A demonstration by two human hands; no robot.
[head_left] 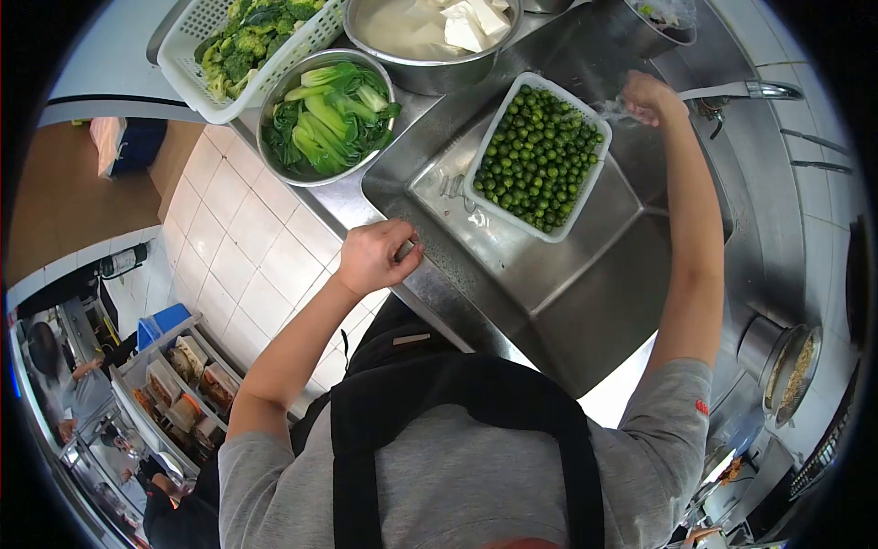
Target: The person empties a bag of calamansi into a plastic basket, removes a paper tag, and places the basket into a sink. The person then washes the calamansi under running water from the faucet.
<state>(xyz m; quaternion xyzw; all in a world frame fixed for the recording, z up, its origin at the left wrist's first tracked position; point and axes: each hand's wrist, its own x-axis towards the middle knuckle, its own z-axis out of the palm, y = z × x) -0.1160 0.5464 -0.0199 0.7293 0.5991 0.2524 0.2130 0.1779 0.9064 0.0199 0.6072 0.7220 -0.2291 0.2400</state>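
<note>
My right hand [651,99] is closed around the end of a white faucet hose [713,91] at the sink's right side. Clear water [611,111] splashes just left of that hand. Beside it, a white plastic basket [473,188] full of small green citrus fruits [535,156] sits in the steel sink [558,274]. My left hand [380,256] is curled at the sink's front-left edge, with nothing visible in it; its palm side is partly hidden.
Behind the sink's left side stand a steel bowl of leafy greens [334,114], a white basket of broccoli [251,46] and a pot with white tofu blocks [476,26]. A steel container [654,27] is at the back right. Pans [786,375] stand at right.
</note>
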